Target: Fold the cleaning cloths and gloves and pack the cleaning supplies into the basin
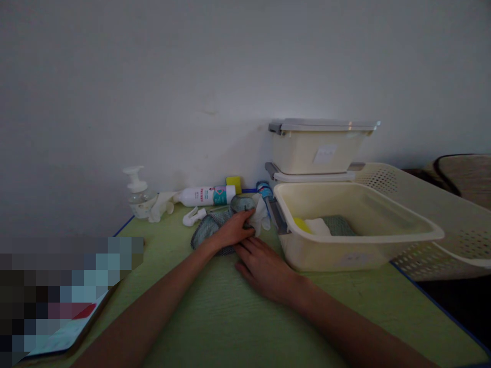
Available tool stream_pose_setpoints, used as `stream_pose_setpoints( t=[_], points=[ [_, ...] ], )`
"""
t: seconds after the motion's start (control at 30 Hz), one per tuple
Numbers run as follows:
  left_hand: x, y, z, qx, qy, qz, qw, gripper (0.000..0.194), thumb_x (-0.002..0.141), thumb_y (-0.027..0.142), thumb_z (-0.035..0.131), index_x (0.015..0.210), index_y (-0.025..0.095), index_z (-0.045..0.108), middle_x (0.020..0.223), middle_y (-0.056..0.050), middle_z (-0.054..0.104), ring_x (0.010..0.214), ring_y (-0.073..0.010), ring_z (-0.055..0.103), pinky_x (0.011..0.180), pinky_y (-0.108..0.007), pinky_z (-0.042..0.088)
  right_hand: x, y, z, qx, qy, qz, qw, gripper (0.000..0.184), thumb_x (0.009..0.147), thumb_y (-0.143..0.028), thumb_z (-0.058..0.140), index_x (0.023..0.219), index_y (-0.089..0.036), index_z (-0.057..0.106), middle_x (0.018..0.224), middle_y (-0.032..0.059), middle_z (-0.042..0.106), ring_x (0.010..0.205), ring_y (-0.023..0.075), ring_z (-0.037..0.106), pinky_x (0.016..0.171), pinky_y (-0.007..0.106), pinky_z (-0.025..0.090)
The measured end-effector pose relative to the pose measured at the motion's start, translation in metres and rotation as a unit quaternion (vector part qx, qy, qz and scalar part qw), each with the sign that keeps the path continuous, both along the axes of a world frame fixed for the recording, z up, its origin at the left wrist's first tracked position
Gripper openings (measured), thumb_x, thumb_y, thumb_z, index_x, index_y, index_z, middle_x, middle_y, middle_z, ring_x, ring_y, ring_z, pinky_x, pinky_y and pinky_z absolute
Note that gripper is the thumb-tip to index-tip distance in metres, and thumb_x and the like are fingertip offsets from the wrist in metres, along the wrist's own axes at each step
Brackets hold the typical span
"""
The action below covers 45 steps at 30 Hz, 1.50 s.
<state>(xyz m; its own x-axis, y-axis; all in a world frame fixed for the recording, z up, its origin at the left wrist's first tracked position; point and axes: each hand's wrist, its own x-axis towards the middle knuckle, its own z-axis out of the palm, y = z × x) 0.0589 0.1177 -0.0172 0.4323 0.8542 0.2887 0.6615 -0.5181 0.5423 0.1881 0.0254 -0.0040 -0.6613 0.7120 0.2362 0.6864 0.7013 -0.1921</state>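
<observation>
At the frame's center, the left hand (235, 229) lies on a bluish-grey cloth (207, 229) on the green worktop (207, 317); the right hand (264, 268) is at its lower right edge. I cannot tell whether either grip is clenched. Right of center, an open cream bin (326, 255) holds 3 things: yellow item (302, 225), white item (318, 227), grey-green textile (339, 226). Behind stands a lidded bin (297, 151), contents hidden.

The cloth (209, 229) is grey-green, the tabletop (215, 312) green, the tub (333, 255) cream.
</observation>
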Motion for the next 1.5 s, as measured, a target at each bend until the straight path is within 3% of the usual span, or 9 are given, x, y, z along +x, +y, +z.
stream_pose_setpoints(
  t=[0.2,0.4,0.57,0.73,0.9,1.07,1.2,1.37,1.5],
  points=[
    [0.003,-0.002,0.005,-0.034,0.013,0.029,0.999,0.024,0.066,0.027,0.063,0.086,0.014,0.066,0.087,-0.01,0.068,0.082,-0.0251,0.062,0.076,-0.036,0.046,0.003,-0.001,0.005,-0.018,-0.005,0.016,1.0,0.031,0.086,-0.02,0.046,0.114,-0.01,0.052,0.119,0.0139,0.054,0.114,0.0244,0.047,0.1,0.039,0.035],
    [0.002,0.004,-0.002,-0.058,-0.047,0.041,0.996,0.002,0.065,0.019,0.062,0.066,0.017,0.062,0.07,-0.003,0.062,0.073,-0.0208,0.057,0.07,-0.032,0.043,0.002,0.0,0.005,-0.019,0.0,0.023,1.0,0.031,0.086,-0.02,0.046,0.115,-0.01,0.052,0.12,0.0141,0.053,0.114,0.0238,0.047,0.101,0.04,0.034],
    [-0.004,0.006,0.002,-0.119,-0.162,0.017,0.98,0.009,0.065,0.019,0.061,0.058,0.017,0.056,0.06,0.001,0.056,0.063,-0.015,0.053,0.061,-0.026,0.041,0.003,0.0,0.003,-0.004,0.002,0.026,1.0,0.032,0.087,-0.021,0.044,0.115,-0.008,0.052,0.122,0.0156,0.052,0.118,0.0244,0.044,0.103,0.041,0.033],
    [-0.023,0.009,0.014,-0.16,-0.3,0.016,0.94,0.014,0.068,0.027,0.056,0.061,0.017,0.052,0.062,0.001,0.056,0.059,-0.012,0.052,0.057,-0.023,0.041,0.003,-0.001,0.001,0.021,0.02,0.042,0.999,0.034,0.086,-0.018,0.044,0.116,-0.008,0.053,0.135,0.0163,0.042,0.13,0.0256,0.029,0.106,0.04,0.03],
    [-0.04,0.014,0.038,-0.128,-0.384,0.07,0.912,0.017,0.06,0.032,0.062,0.059,0.017,0.054,0.061,0.001,0.057,0.061,-0.0125,0.053,0.062,-0.025,0.041,0.001,-0.004,0.004,0.031,0.041,0.094,0.994,0.032,0.086,-0.016,0.042,0.115,-0.009,0.054,0.134,0.0135,0.044,0.129,0.0222,0.031,0.105,0.038,0.033],
    [-0.042,0.006,0.068,-0.057,-0.387,0.112,0.914,0.018,0.049,0.029,0.071,0.06,0.017,0.063,0.065,0.002,0.06,0.066,-0.0131,0.05,0.065,-0.025,0.036,0.001,-0.004,0.003,0.012,0.032,0.098,0.995,0.032,0.087,-0.017,0.042,0.115,-0.011,0.055,0.132,0.0127,0.046,0.124,0.0207,0.04,0.103,0.036,0.035],
    [-0.037,-0.007,0.087,-0.007,-0.386,0.109,0.916,0.015,0.052,0.025,0.07,0.059,0.016,0.061,0.061,0.002,0.056,0.062,-0.012,0.048,0.061,-0.024,0.035,0.001,-0.004,0.002,0.013,0.034,0.089,0.995,0.03,0.086,-0.018,0.043,0.114,-0.011,0.055,0.131,0.0131,0.047,0.122,0.0214,0.042,0.102,0.036,0.035],
    [-0.038,-0.024,0.114,-0.081,-0.539,0.001,0.838,0.015,0.071,0.021,0.059,0.065,0.018,0.045,0.073,0.0,0.062,0.062,-0.0092,0.055,0.058,-0.02,0.038,0.0,-0.005,0.002,0.015,0.026,0.086,0.996,0.029,0.087,-0.018,0.042,0.112,-0.012,0.056,0.129,0.0133,0.048,0.12,0.0212,0.043,0.102,0.036,0.036],
    [-0.051,-0.036,0.132,-0.059,-0.619,-0.05,0.782,0.016,0.084,0.017,0.044,0.069,0.018,0.048,0.086,-0.001,0.065,0.071,-0.0093,0.058,0.067,-0.022,0.045,0.001,-0.005,0.001,0.012,0.029,0.085,0.996,0.03,0.088,-0.019,0.042,0.113,-0.01,0.056,0.13,0.0142,0.047,0.121,0.022,0.042,0.103,0.036,0.035]
  ],
)
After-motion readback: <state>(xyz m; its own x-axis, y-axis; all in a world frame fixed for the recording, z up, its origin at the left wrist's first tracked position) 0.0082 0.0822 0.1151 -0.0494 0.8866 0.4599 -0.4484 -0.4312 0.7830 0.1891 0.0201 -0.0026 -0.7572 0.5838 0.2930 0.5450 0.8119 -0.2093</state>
